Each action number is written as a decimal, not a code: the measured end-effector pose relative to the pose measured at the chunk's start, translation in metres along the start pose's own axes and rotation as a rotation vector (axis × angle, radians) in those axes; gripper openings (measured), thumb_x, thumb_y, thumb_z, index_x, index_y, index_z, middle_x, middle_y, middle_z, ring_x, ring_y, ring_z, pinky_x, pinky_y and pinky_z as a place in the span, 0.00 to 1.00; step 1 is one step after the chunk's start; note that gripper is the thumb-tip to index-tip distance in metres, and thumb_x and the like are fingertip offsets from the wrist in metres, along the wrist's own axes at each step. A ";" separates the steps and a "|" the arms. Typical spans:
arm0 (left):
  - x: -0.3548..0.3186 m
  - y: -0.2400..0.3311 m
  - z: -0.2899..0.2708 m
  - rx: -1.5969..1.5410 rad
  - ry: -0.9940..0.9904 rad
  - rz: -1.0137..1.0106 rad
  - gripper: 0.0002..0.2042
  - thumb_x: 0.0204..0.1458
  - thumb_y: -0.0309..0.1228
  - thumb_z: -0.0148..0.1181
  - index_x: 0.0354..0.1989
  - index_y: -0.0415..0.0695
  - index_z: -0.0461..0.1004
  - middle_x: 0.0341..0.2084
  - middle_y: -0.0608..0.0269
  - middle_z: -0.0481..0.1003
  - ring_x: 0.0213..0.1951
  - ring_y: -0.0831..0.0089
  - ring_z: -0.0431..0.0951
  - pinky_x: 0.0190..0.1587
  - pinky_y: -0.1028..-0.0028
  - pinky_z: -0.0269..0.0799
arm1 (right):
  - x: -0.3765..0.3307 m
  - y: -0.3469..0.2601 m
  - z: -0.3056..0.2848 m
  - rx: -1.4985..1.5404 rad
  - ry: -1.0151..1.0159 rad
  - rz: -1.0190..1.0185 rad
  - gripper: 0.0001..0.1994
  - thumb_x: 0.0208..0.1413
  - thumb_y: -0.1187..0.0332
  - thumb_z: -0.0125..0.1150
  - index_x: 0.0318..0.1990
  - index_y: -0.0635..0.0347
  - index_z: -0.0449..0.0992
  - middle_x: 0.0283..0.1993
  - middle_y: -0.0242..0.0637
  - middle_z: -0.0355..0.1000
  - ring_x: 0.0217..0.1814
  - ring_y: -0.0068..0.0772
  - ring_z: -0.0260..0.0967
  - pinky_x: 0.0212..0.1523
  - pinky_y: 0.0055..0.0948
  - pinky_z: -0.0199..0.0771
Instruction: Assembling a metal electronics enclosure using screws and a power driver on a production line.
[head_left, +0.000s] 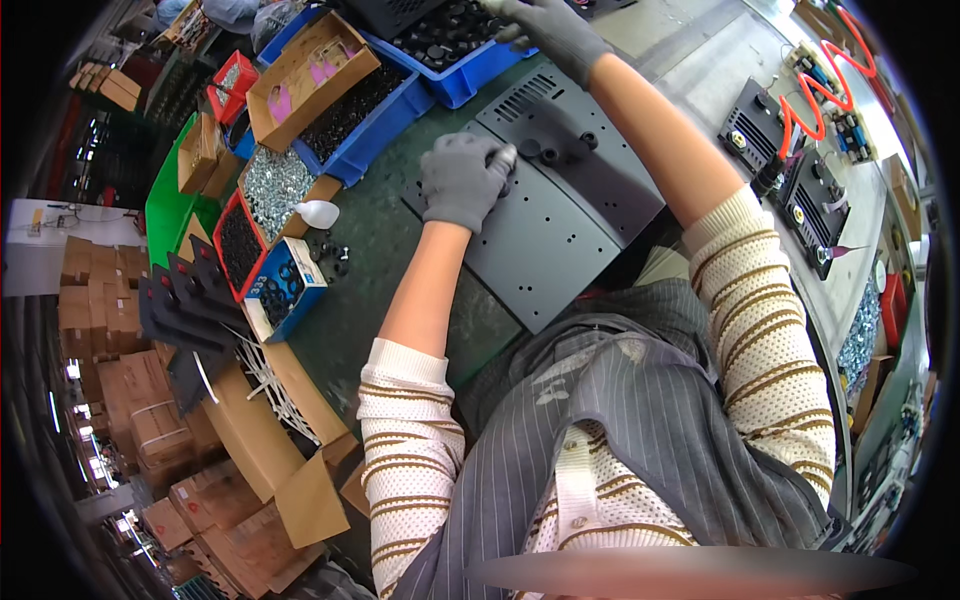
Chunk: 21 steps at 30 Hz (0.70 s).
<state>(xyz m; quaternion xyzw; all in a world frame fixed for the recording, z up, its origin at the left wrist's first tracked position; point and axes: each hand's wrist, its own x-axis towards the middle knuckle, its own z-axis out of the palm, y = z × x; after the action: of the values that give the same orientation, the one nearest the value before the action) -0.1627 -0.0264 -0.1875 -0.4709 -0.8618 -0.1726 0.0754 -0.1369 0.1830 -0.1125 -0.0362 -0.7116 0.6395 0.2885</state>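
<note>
A dark grey bent metal panel [540,240] with punched holes and slots lies in front of me. My left hand [465,180], in a grey glove, rests at its left edge with fingers curled and thumb pressed in; what it pinches, if anything, is hidden. Black round knobs [548,157] stand near the panel's middle by the bend. My right hand [555,35], also gloved, stretches out past the panel's far side, fingers apart, beside a blue bin [460,90] of black round parts. Nothing shows in its grasp.
Left of the panel stand a blue bin [355,165] of small black parts, a cardboard tray [285,125], a pile of silvery screws [275,190], a white bottle [318,213] and a blue box [300,310] of black rings. Black devices [815,205] and a red coiled hose [815,125] are at right.
</note>
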 end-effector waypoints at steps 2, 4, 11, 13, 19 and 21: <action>0.002 -0.002 0.002 0.011 0.008 -0.092 0.12 0.50 0.46 0.59 0.32 0.52 0.79 0.34 0.66 0.76 0.46 0.62 0.72 0.47 0.62 0.66 | -0.023 0.005 -0.002 -0.066 -0.112 -0.255 0.20 0.56 0.62 0.57 0.54 0.59 0.67 0.35 0.35 0.71 0.26 0.26 0.68 0.29 0.27 0.71; 0.003 -0.004 0.001 0.083 0.006 -0.159 0.12 0.50 0.46 0.58 0.31 0.52 0.79 0.35 0.64 0.76 0.44 0.61 0.72 0.45 0.63 0.68 | -0.055 0.010 -0.010 -0.598 -0.037 -0.083 0.15 0.53 0.62 0.60 0.44 0.63 0.77 0.37 0.36 0.76 0.40 0.26 0.71 0.45 0.26 0.70; -0.026 -0.023 -0.034 -0.115 0.314 -0.073 0.13 0.49 0.41 0.61 0.41 0.51 0.77 0.37 0.60 0.75 0.43 0.59 0.73 0.45 0.63 0.69 | -0.175 -0.020 -0.062 -0.156 -0.107 0.345 0.16 0.58 0.62 0.56 0.46 0.66 0.76 0.42 0.35 0.73 0.46 0.21 0.66 0.51 0.23 0.65; -0.052 -0.046 -0.054 -0.136 0.320 -0.083 0.13 0.48 0.40 0.62 0.41 0.50 0.76 0.36 0.58 0.75 0.40 0.59 0.74 0.43 0.64 0.70 | -0.211 -0.021 -0.084 -0.107 -0.123 0.533 0.17 0.56 0.60 0.58 0.44 0.66 0.76 0.33 0.30 0.72 0.32 0.18 0.65 0.34 0.17 0.64; -0.116 -0.151 -0.120 -0.077 0.264 -0.547 0.16 0.49 0.38 0.62 0.47 0.50 0.75 0.38 0.60 0.77 0.33 0.69 0.77 0.38 0.69 0.73 | -0.295 -0.020 -0.160 -0.688 -0.114 1.240 0.16 0.54 0.56 0.60 0.38 0.62 0.78 0.24 0.30 0.71 0.20 0.21 0.64 0.21 0.22 0.61; -0.116 -0.185 -0.139 0.088 0.263 -0.548 0.18 0.50 0.40 0.60 0.49 0.50 0.74 0.40 0.58 0.76 0.39 0.63 0.78 0.42 0.67 0.72 | -0.305 -0.021 -0.176 -1.002 0.068 1.007 0.18 0.53 0.55 0.61 0.42 0.61 0.78 0.29 0.37 0.76 0.28 0.30 0.72 0.30 0.28 0.68</action>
<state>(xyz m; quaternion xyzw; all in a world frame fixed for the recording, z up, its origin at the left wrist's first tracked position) -0.2590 -0.2606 -0.1341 -0.1907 -0.9463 -0.2085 0.1572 0.2038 0.2076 -0.2017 -0.5088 -0.8077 0.2893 -0.0714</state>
